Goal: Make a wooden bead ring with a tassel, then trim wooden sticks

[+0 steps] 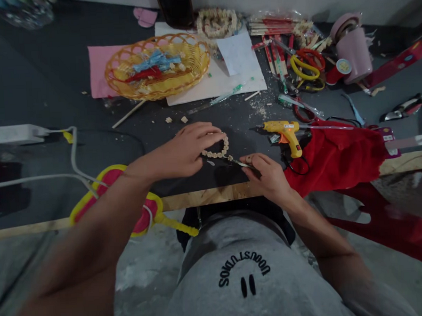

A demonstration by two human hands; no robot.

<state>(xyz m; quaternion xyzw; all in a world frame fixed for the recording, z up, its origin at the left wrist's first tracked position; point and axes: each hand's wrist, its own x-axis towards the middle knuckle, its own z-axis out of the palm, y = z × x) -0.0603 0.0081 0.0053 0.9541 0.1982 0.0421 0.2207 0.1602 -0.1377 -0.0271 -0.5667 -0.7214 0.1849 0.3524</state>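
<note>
A bracelet of small pale beads (215, 155) lies on the dark tabletop in front of me. My left hand (192, 148) rests palm down over its left side, fingers stretched out and covering part of the loop. From the bracelet's lower right, a short pale cord end (236, 162) with a bead on it runs to my right hand (266, 174). The fingers of that hand are pinched round the cord end, and they hide its tip. A yellow hot glue gun (282, 128) lies to the upper right of my right hand.
A wicker basket (196, 78) with blue and red tassels stands behind my left hand. Scissors (305, 70), a pink tape dispenser (356, 53) and red cloth (338, 156) are at right. A white charger (20, 134) with cable lies left. The wooden table edge (213, 195) runs before me.
</note>
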